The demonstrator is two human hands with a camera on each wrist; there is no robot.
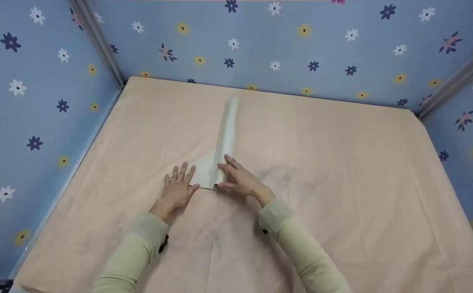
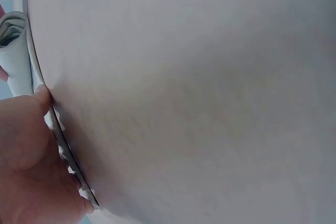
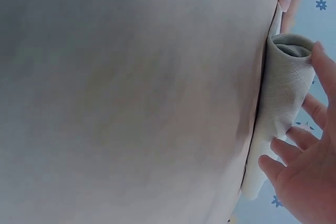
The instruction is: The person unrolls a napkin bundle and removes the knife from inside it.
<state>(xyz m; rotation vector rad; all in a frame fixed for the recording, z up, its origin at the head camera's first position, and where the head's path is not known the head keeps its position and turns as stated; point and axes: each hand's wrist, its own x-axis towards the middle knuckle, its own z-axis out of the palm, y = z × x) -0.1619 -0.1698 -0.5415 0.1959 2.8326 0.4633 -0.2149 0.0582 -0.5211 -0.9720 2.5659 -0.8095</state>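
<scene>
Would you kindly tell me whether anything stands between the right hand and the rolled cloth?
Nothing visible does: the right hand touches the rolled cloth directly, while the left hand rests at its flat, unrolled part.

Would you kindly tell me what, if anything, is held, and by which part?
Nothing appears gripped: the right hand touches the pale roll at its near end; the left hand lies flat on its unrolled corner.

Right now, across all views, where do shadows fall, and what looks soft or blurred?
Head: soft shadow on the peach tablecloth beside the right sleeve; left wrist: tablecloth hazy, darker toward the upper right corner; right wrist: weave on the rolled cloth clearer, tablecloth soft and dark toward the upper left.
</scene>
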